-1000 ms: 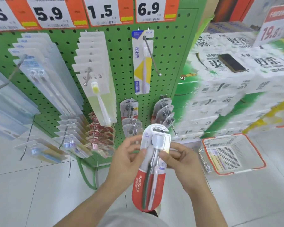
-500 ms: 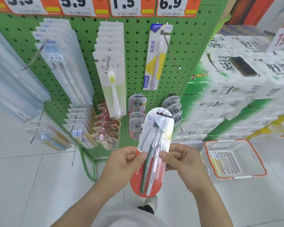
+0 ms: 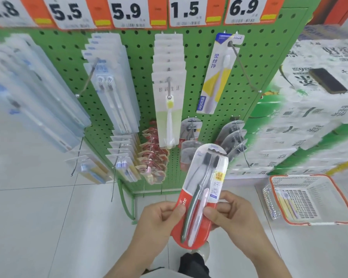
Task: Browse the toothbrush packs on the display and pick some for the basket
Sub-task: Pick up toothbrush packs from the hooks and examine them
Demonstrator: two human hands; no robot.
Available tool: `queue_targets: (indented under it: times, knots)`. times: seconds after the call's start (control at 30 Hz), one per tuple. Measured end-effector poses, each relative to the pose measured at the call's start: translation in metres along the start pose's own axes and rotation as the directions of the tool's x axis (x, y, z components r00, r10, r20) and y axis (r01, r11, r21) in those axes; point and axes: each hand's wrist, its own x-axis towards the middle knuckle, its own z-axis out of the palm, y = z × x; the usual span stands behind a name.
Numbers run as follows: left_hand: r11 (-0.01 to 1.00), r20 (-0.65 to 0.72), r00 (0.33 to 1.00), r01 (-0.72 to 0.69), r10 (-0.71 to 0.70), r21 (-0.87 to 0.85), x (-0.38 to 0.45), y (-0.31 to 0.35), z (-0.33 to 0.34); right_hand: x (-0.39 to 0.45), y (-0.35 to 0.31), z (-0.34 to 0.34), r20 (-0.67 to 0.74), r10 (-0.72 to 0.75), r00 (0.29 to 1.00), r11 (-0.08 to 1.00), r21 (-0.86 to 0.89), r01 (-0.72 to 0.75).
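Both hands hold one red-and-white toothbrush twin pack (image 3: 204, 189) upright in front of me. My left hand (image 3: 159, 219) pinches its left edge, and my right hand (image 3: 233, 215) grips its right edge. Its front faces me, showing a grey and a pale pink brush. Behind it stands the green pegboard display (image 3: 141, 57) hung with many toothbrush packs, among them a white pack with a yellow-headed brush (image 3: 169, 109) and a blue-and-yellow pack (image 3: 217, 73). On the floor at the right sits an orange-rimmed wire basket (image 3: 333, 193) with some yellowish toothbrush packs (image 3: 285, 201) inside.
Price tags (image 3: 127, 12) run along the display's top. Stacked white-and-green tissue packs (image 3: 309, 121) fill the right side, with a dark phone (image 3: 327, 81) lying on top. Long bare hooks (image 3: 245, 67) jut from the pegboard. White floor tiles (image 3: 38, 227) stretch left and below; my shoe shows beneath the pack.
The pack has turned from its back to its front and tilted rightward, and both hands slid lower along it. My view shifted left and up over the display.
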Motion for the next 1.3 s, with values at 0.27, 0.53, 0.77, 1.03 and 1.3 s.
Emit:
queue_targets:
  times: [0.27,0.53,0.77,1.03,1.3]
  knots:
    - [1.0,0.106,0.994,0.006,-0.007,0.005,0.001,0.004,-0.011,0.011,0.019,0.004,-0.005,0.003,1.0,1.0,0.02,-0.002]
    - [0.998,0.124,0.991,0.043,-0.048,0.043,-0.003,-0.001,-0.005,0.008,0.018,-0.008,0.033,0.004,0.999,1.0,-0.02,-0.004]
    - [0.995,0.003,0.997,-0.08,0.08,-0.062,0.005,0.009,0.04,0.022,0.008,-0.043,-0.029,0.005,1.0,0.999,-0.054,-0.007]
    - [0.936,-0.1,0.953,-0.254,0.285,0.244,0.003,0.014,0.098,0.021,-0.006,-0.087,-0.116,-0.101,0.988,0.985,-0.153,0.083]
    - [0.524,0.093,0.846,-0.408,0.525,0.748,0.011,-0.009,0.119,0.019,-0.027,-0.112,0.211,-0.03,0.977,0.915,0.399,-0.059]
